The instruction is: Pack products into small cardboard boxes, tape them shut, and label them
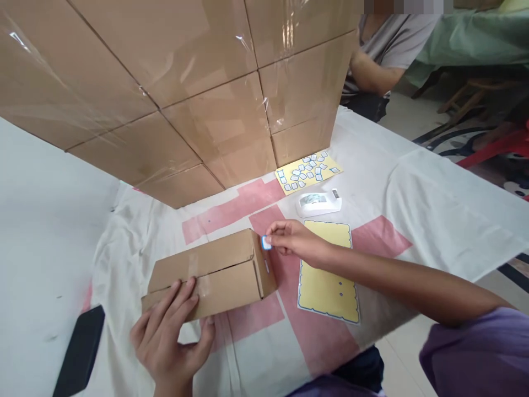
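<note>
A small closed cardboard box [231, 270] lies on the table in front of me. My left hand [169, 331] grips its left part, fingers on the top flaps and thumb along the near side. Between thumb and fingertips, my right hand [291, 240] pinches a small white sticker with a blue border [266, 242], right at the box's right end face. Another small sticker [266, 267] shows edge-on on that end face, just below. Under my right forearm lies a yellow sheet with a blue scalloped border [318, 292], partly covered by the arm.
A wall of stacked, taped cartons [215, 110] rises behind. Nearby are a yellow sheet with several stickers [285, 184] and a white tape dispenser [320, 204]. A black phone-like object [80, 353] lies at left. Another person [380, 66] sits beyond the table cloth [446, 204].
</note>
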{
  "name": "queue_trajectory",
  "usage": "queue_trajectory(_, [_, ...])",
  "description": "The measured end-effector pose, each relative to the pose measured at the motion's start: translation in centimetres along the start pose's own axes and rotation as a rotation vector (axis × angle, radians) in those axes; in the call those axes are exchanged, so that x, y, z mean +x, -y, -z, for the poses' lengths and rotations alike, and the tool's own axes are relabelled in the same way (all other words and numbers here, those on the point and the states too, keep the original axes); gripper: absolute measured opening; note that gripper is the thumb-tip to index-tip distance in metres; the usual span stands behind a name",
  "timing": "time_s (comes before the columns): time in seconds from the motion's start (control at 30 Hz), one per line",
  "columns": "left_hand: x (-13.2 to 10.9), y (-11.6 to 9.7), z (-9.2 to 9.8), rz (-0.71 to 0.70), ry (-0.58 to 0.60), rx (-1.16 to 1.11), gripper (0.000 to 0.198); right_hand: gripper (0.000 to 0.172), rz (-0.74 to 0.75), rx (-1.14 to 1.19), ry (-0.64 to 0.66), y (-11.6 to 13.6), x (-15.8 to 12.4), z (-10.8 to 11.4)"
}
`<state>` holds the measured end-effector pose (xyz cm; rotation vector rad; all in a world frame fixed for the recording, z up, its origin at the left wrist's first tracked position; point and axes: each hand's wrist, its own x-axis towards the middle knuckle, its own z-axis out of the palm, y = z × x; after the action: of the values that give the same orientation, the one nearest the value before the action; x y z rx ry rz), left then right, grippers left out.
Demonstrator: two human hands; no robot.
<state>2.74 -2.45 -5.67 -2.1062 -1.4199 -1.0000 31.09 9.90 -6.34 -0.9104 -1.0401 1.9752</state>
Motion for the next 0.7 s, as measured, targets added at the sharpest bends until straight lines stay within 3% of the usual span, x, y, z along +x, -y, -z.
queue_trajectory(0.23, [0.0, -0.4, -0.6, 0.015, -0.064, -0.008, 0.03, 0.037, -0.072, 0.045, 0.085, -3.9, -1.4, 0.6])
queue_trajectory(0.47, [0.0, -0.3, -1.2, 0.024, -0.126, -0.022, 0.026, 0.034, -0.063, 0.073, 0.095, -4.0, -1.3, 0.3])
queue_trajectory(0.7, [-0.1, -0.1, -1.2, 0.04, -0.107, 0.008, 0.026, 0.028, -0.062, 0.076, 0.09, -4.3, -1.0, 0.3])
